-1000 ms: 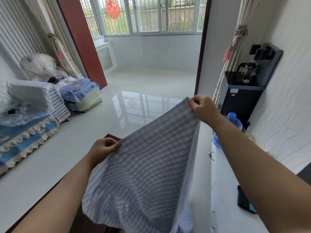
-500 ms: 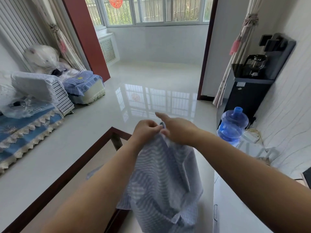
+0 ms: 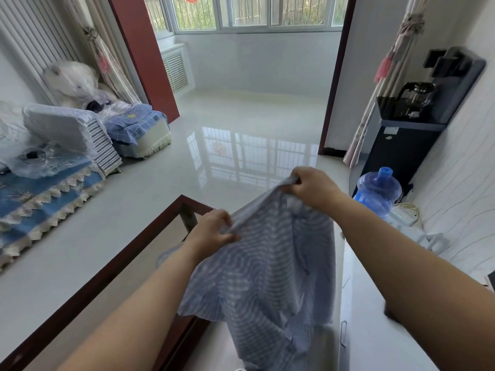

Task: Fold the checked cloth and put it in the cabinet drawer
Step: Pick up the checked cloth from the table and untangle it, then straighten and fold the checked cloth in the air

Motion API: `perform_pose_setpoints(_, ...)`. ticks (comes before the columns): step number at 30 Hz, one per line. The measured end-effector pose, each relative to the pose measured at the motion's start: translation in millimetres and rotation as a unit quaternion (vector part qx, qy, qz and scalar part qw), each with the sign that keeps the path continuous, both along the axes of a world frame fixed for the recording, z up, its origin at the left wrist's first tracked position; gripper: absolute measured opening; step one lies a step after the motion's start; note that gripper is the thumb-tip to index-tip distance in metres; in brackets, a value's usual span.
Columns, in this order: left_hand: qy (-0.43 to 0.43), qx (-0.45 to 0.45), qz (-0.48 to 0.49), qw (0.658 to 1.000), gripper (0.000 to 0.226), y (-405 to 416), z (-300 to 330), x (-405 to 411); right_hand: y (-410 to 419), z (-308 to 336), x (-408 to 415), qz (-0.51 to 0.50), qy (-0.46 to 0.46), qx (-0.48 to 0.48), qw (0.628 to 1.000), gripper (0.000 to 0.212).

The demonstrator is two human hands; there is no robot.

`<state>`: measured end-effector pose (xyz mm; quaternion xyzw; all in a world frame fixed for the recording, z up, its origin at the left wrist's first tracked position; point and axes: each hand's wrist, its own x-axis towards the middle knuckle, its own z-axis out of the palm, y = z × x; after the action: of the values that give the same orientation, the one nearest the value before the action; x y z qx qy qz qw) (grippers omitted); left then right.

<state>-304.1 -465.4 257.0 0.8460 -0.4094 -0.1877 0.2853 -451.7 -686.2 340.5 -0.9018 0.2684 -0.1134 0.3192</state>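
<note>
The blue-and-white checked cloth (image 3: 270,274) hangs in the air in front of me, folded over on itself, its lower part drooping down. My right hand (image 3: 310,187) pinches its upper edge at the top. My left hand (image 3: 214,231) grips the same edge lower and to the left, fingers curled on the fabric. The white cabinet (image 3: 375,341) stands low at the right under my right forearm, with drawer handles (image 3: 343,333) on its front.
A glass table with a dark red frame (image 3: 150,231) sits below the cloth at the left. A blue water bottle (image 3: 379,191) and a black water dispenser (image 3: 401,145) stand at the right wall. Covered sofas (image 3: 53,167) line the left. Glossy floor (image 3: 241,135) stretches ahead.
My hands went from spread wide to meeting at the cloth's corners, folding it in half. They have now drawn apart again along the top edge, the left hand lower.
</note>
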Motion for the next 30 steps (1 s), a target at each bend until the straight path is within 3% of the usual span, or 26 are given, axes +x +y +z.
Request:
perform_pose_setpoints(3, -0.010, -0.019, 0.045, 0.999, 0.044, 17.5, -23.3, 9.5, -11.2, 11.8, 2.4, -0.049, -0.084, -0.005, 0.995, 0.016)
perform_pose_setpoints(7, -0.011, -0.041, 0.096, 0.995, 0.070, 15.0, -23.8, 9.0, -21.8, 25.6, 9.2, -0.069, -0.121, -0.042, 0.989, 0.013)
perform_pose_setpoints(10, -0.025, 0.069, 0.035, 0.997, 0.055, 6.8, -19.2, 5.6, -30.7, 31.4, 13.1, -0.124, -0.156, -0.043, 0.979, 0.008)
perform_pose_setpoints(12, 0.012, 0.134, -0.001, 0.991, 0.049, 6.3, -21.0, 5.0, -37.7, 33.5, 16.7, -0.163, -0.161, -0.053, 0.972, 0.008)
perform_pose_setpoints(15, 0.117, 0.139, -0.023, 0.983, 0.048, 10.1, -26.2, 11.6, -48.4, 32.3, 22.5, -0.202, -0.152, -0.044, 0.966, 0.009)
perform_pose_setpoints(19, 0.124, 0.157, 0.017, 0.980, 0.025, 24.1, -37.9, 34.8, -67.4, 30.7, 16.2, -0.259, -0.182, 0.010, 0.948, 0.018)
perform_pose_setpoints(23, 0.124, 0.192, 0.059, 0.972, 0.034, 42.7, -47.4, 43.6, -79.9, 24.4, 1.7, -0.316, -0.204, 0.023, 0.926, 0.021)
perform_pose_setpoints(25, 0.072, 0.135, 0.077, 0.985, 0.044, 47.1, -37.8, 38.5, -83.9, 20.5, -3.3, -0.348, -0.213, 0.038, 0.912, 0.021)
perform_pose_setpoints(28, -0.083, -0.049, 0.101, 0.990, 0.068, 48.3, -14.9, 42.0, -93.7, 20.9, -15.7, -0.413, -0.199, 0.057, 0.887, 0.027)
perform_pose_setpoints(30, -0.072, -0.094, 0.061, 0.991, 0.070, 45.0, 0.6, 45.4, -98.9, 22.6, -22.5, -0.437, -0.187, 0.062, 0.877, 0.028)
